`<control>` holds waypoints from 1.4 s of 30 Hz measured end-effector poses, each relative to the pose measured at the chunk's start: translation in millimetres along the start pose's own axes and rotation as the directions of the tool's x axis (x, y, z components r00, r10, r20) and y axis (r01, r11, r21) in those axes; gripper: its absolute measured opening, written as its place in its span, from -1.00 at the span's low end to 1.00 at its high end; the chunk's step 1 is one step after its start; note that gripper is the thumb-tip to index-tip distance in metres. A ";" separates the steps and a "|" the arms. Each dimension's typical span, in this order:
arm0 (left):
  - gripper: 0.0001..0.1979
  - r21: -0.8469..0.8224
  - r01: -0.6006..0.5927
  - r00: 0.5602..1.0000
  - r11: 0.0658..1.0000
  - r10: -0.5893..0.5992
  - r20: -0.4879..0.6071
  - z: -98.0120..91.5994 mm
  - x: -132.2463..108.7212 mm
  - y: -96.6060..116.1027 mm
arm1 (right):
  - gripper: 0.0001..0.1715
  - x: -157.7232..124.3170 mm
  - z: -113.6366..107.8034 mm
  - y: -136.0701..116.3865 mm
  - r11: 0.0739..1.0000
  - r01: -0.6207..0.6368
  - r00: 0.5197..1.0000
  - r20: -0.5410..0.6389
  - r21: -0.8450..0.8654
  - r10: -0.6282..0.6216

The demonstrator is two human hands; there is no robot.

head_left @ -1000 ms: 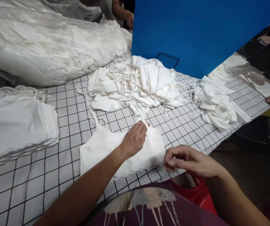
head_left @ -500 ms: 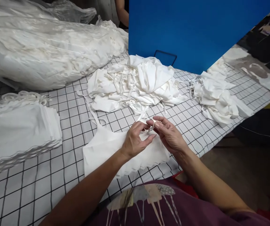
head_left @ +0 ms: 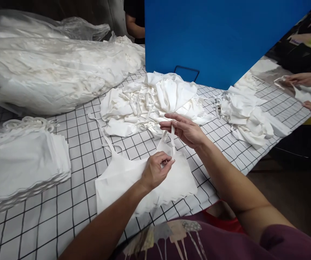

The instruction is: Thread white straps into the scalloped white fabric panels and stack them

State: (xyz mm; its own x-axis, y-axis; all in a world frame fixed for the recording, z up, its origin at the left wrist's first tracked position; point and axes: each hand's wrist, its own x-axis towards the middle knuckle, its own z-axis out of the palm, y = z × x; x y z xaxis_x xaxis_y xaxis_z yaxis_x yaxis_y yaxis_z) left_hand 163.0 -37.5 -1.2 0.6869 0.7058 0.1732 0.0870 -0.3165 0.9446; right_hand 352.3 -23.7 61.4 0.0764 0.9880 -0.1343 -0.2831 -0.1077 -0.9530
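A white camisole-like garment (head_left: 125, 177) lies flat in front of me, its scalloped hem towards my body. At its right side a thin strap (head_left: 173, 141) is stretched upright between my hands. My left hand (head_left: 156, 169) pinches the lower end of this strap, low over the garment. Above it, my right hand (head_left: 186, 130) holds the strap's upper part between thumb and fingers, the other fingers stretched out to the left. Another strap (head_left: 105, 133) trails loosely from the garment's left side onto the checked cloth (head_left: 82, 159).
Heaped white garments (head_left: 155, 103) lie just beyond my hands, a smaller heap (head_left: 247, 115) to the right. Neatly stacked garments (head_left: 22, 159) are at the left, below a large clear plastic bag (head_left: 49, 65). A blue board (head_left: 212, 39) stands behind. Another person's hands (head_left: 307, 79) handle white fabric at the right.
My hands have drawn apart: the right moved up, the left slightly down, with the strap now stretched between them. The other person's hands have come further into view at the right.
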 end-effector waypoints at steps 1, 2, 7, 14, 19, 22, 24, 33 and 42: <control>-0.82 -0.001 0.014 1.000 1.000 -0.014 0.011 -0.1 -0.3 -1.2 | -0.64 7.5 -2.4 1.1 1.000 -0.013 1.000 0.013 0.008 0.013; -0.80 -0.003 0.033 0.999 0.999 -0.033 0.023 -0.4 -0.5 -1.9 | -0.63 14.6 -4.6 2.5 1.000 -0.027 0.999 0.026 0.011 0.026; -0.74 -0.080 0.300 0.954 0.951 -0.297 0.048 -2.7 -0.9 1.4 | -0.66 44.9 -11.0 11.6 0.985 -0.062 0.991 0.104 -0.163 0.080; -0.72 -0.170 0.462 0.886 0.870 -0.458 0.066 -5.0 2.6 3.8 | -0.78 46.3 -13.9 12.6 0.390 0.001 0.958 -0.110 -0.921 -0.264; -0.69 -0.257 0.467 0.883 0.846 -0.460 0.088 -9.6 5.1 -3.2 | -0.53 -9.1 -20.0 4.0 0.554 -0.047 0.998 -0.063 -0.831 -0.010; -0.70 -0.273 0.441 0.896 0.855 -0.435 0.088 -10.6 5.8 -5.0 | -0.51 -37.7 -18.5 13.8 0.661 -0.078 0.980 0.063 -0.746 0.187; -0.71 -0.266 0.424 0.905 0.866 -0.416 0.089 -10.2 5.4 -4.3 | -0.55 -46.4 -14.5 23.8 0.702 -0.092 0.974 0.081 -0.706 0.210; -0.82 0.069 0.187 0.982 0.980 -0.187 -0.006 -15.3 3.9 -0.4 | -0.60 -47.4 -15.7 45.8 0.825 -0.093 0.993 0.005 -0.557 0.115; -0.87 0.526 -0.032 0.988 0.850 -0.052 0.145 -16.3 2.5 -6.6 | -0.63 -54.9 -21.0 63.2 0.820 -0.081 0.997 -0.054 -0.566 0.062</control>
State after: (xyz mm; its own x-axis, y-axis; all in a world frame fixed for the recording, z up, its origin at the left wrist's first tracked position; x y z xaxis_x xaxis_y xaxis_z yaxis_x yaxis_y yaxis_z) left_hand 152.4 -23.3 -2.4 0.7790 0.6217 0.0813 0.4309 -0.6251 0.6509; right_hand 350.2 -87.1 2.9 0.1101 0.9721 -0.2071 0.3031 -0.2313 -0.9245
